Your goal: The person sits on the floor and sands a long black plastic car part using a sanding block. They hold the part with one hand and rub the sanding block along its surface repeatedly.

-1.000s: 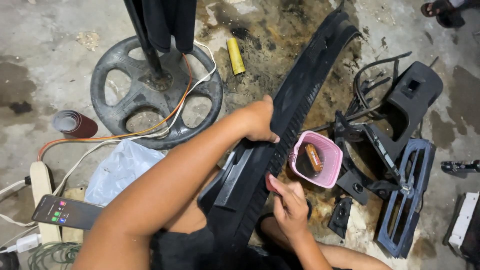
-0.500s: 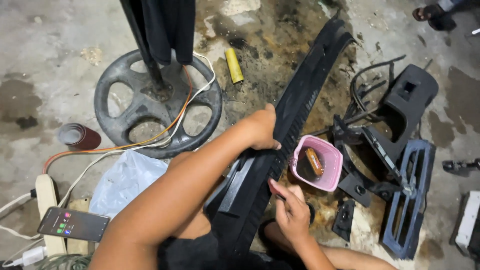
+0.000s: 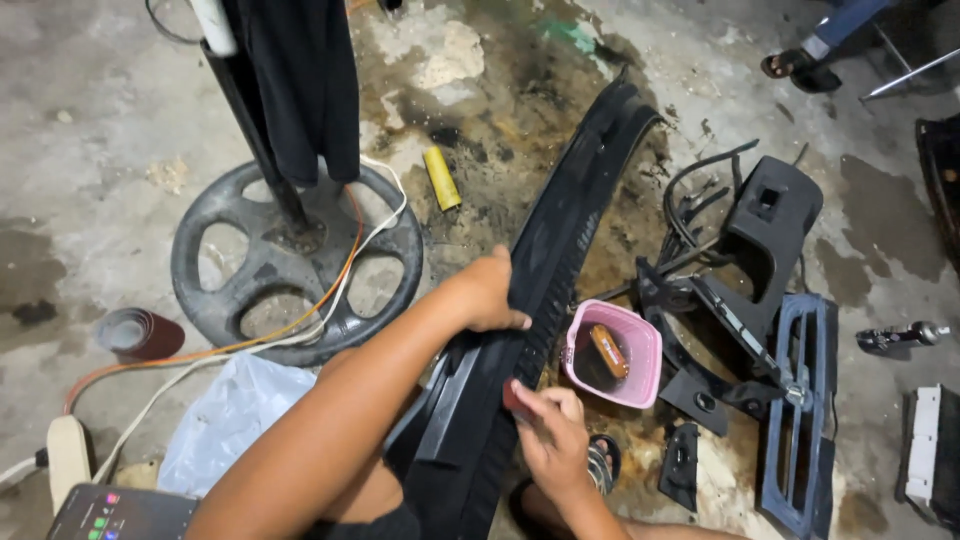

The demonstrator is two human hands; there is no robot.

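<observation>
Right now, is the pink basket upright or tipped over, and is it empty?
Upright and not empty. The pink basket sits on the floor with its open mouth facing up, beside the long black trim panel, and one small orange-brown object lies inside.

phone cut by bottom edge, trim panel lower end hidden behind forearm, sandalled foot cropped

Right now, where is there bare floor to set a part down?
Bare concrete lies left of the round stand base, above the tape roll. Another patch sits above the yellow tube. Right of the pink basket, black parts crowd the floor.
</observation>
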